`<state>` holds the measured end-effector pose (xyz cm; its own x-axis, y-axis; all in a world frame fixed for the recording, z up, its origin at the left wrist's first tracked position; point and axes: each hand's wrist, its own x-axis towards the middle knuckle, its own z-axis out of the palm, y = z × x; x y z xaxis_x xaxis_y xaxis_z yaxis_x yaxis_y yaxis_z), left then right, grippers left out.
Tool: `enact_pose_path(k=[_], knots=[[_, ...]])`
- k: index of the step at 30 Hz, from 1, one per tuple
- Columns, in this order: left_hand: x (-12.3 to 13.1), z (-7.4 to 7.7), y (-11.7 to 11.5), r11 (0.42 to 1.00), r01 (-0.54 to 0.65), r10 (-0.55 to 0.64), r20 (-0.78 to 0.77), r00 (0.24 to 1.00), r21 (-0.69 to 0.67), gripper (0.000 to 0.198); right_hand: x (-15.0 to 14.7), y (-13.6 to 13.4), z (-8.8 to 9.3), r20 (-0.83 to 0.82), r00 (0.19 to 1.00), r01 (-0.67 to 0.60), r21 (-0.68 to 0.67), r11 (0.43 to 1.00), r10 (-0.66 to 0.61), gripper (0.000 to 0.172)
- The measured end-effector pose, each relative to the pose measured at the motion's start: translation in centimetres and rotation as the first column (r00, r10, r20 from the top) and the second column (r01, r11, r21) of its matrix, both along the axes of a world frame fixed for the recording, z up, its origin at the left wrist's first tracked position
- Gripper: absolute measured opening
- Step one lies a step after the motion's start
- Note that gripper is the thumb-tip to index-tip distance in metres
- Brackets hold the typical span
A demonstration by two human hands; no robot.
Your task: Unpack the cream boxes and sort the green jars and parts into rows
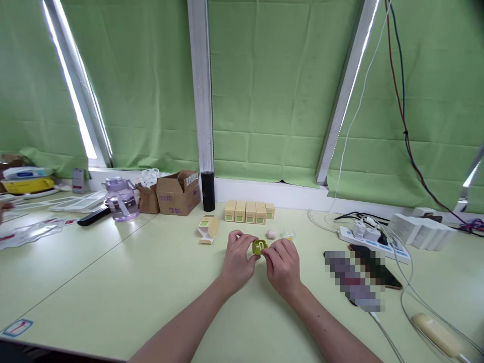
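Observation:
My left hand [240, 257] holds a small olive-green rounded case [259, 247] with a pale curved mark on it, gripping its left side between thumb and fingers. At its right edge, the fingers of my right hand [283, 264] are pinched on the same case. What the right fingertips cover is hidden. Just beyond the hands lie a small pale pink block [271, 234] and a clear plastic piece [288, 234] with a bit of yellow, partly behind my right hand. An opened small cardboard box [208, 229] lies beyond my left hand.
Several small tan boxes [250, 213] stand in a row at the back. Further left are a black bottle [207, 191], a cardboard carton [178, 194] and a purple jug [121, 199]. Rightward lie phones [374, 266], a power strip [372, 242] and cables. Another person's hand [4, 207] shows far left.

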<state>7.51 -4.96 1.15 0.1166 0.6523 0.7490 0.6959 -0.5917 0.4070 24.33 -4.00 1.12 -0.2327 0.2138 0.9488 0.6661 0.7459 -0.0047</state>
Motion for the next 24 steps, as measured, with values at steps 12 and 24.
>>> enact_pose_path(k=[12,24], knots=[[-1.8,0.0,1.6,0.981,-0.188,0.193,0.307,0.932,-0.047,0.04,0.9,2.7,-0.5,-0.078,0.996,0.034,-0.208,0.978,-0.051,0.016],[-2.5,-0.2,2.3,0.963,-0.18,0.263,0.546,0.795,-0.203,0.049,-4.0,9.5,-2.4,0.279,0.936,0.318,-0.415,0.852,-0.214,0.023]])
